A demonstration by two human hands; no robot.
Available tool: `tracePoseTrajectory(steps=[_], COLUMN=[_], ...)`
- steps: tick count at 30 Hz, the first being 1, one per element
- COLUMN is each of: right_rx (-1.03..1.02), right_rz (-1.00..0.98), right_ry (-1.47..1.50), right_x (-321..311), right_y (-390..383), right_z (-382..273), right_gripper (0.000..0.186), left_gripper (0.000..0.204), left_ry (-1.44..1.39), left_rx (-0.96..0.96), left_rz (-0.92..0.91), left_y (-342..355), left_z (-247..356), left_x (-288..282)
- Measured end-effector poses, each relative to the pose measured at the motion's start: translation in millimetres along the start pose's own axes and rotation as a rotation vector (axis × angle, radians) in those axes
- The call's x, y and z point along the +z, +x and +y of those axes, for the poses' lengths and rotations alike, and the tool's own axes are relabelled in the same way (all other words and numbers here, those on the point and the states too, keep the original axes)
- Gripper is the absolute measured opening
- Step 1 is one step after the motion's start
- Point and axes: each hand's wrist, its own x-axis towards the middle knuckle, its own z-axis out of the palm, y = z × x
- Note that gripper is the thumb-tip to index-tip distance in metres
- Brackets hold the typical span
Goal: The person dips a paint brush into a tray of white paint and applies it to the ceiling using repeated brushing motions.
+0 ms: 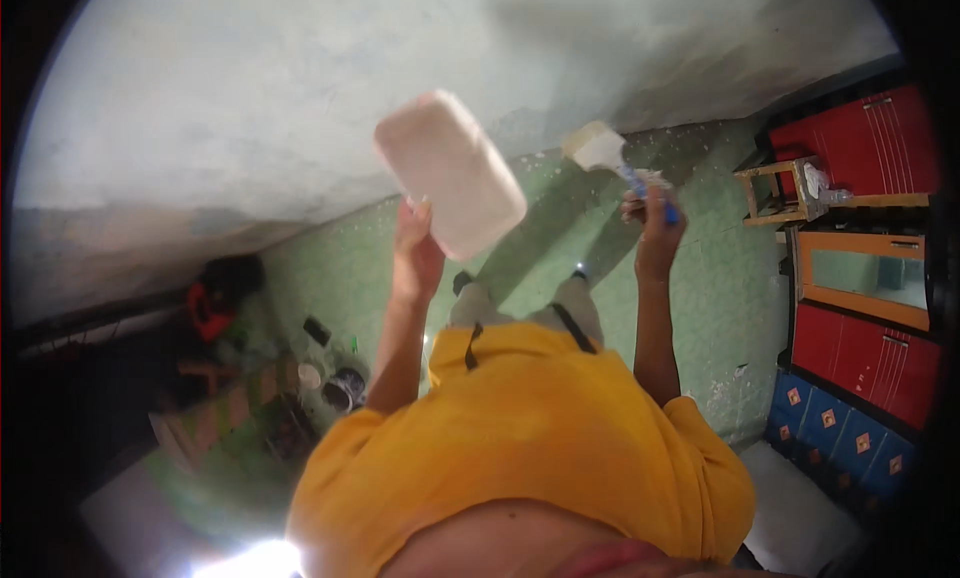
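Note:
My left hand point(418, 240) grips a shallow, rounded rectangular tray point(452, 173), whitish with a pinkish rim, by its near left edge. The thumb lies over the rim, and the tray is held tilted in front of the pale wall point(250, 98). To the right, my right hand point(655, 218) is closed round the blue handle of a paintbrush point(600, 150). Its wide whitish head points up and left, toward the wall, and looks coated. Between the bristles and the wall surface I cannot make out any contact. Brush and tray are apart.
Below lies a green tiled floor point(540, 208) with white specks along the wall. A wooden stool point(775, 193) stands by red cabinets point(860, 143) on the right. At left are a dark bucket point(343, 388), a striped wooden piece point(215, 413) and a red object point(205, 313).

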Motion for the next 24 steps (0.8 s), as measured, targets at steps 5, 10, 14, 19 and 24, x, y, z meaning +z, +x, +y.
tracePoseTrajectory(steps=[5,10,14,19,24], right_rx=[-0.277,-0.446,-0.678,-0.831,-0.873], right_rz=[0.141,0.007,-0.313,-0.408,-0.469], right_ry=[0.131,-0.133,-0.506,-0.535,-0.615], right_x=[-5,-7,2,24,39], right_y=[-37,-49,-38,-24,-10], right_z=[-91,-124,-130,-130,-140], right_gripper=[0.015,0.013,0.012,0.016,0.017], left_gripper=[0.065,0.068,0.071,0.070,0.066], left_ry=[-0.014,0.029,0.100,0.116,0.128], left_rx=[-0.004,0.027,0.046,0.069,0.066], left_rz=[-0.039,-0.087,-0.092,-0.116,-0.091], left_y=[-9,-20,-26,-23,-25], left_z=[1,-6,-15,-21,-28], left_x=[41,72,88,98,98])
